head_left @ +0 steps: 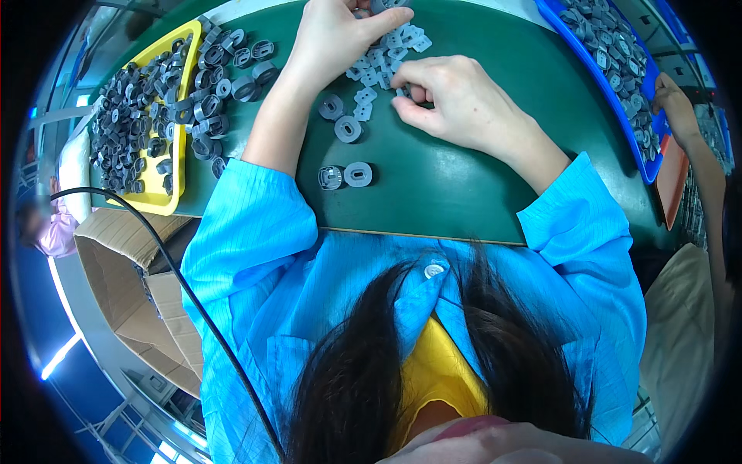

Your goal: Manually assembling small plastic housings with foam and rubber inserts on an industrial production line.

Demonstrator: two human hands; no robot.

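My left hand (332,39) reaches to the far edge of the view, thumb stretched to the right. Its fingers curl round a grey round plastic part (384,5), partly cut off by the picture's edge. My right hand (460,100) is closed in a pinch, with a small light-grey plastic piece (403,92) showing at its fingertips. Between the hands lies a loose pile of light-grey flat plastic pieces (379,58). Nearer me, grey round parts (348,129) and a pair of them side by side (358,174) rest on the green table (464,197).
At left, a yellow tray (182,147) holds many dark-grey ring-shaped parts, with more (246,89) spilled beside it. A blue tray (576,66) of grey parts stands at right, near another person's hand (676,104). An open cardboard box (131,278) sits below left; a black cable (193,298) crosses there.
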